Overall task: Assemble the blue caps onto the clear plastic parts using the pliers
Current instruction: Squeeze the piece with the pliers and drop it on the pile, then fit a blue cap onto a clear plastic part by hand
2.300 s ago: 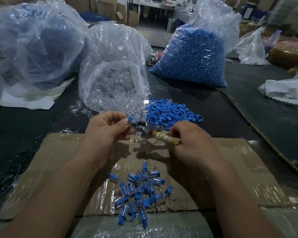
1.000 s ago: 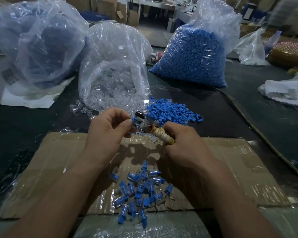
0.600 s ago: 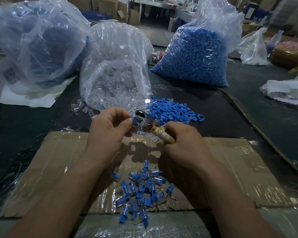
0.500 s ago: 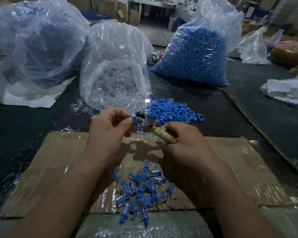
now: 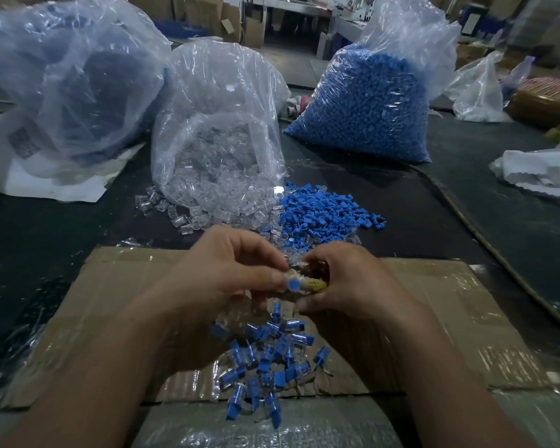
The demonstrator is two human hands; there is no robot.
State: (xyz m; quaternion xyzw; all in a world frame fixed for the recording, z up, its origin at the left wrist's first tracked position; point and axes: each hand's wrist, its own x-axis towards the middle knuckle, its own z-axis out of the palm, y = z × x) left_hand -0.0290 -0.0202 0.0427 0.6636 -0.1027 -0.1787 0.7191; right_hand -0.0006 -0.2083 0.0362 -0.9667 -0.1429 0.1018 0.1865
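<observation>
Seen from the head view, the left hand pinches a blue cap in curled fingers, right against the pliers. The right hand grips the pliers' taped handles with its fingers wrapped round them, above the pile on the cardboard. I can't make out the clear part, but I'd seat the cap square, then squeeze gently so nothing cracks.

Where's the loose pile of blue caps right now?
Head view, just right of centre: the loose blue caps lie on the dark table beside the clear-parts bag, beyond the cardboard.
</observation>
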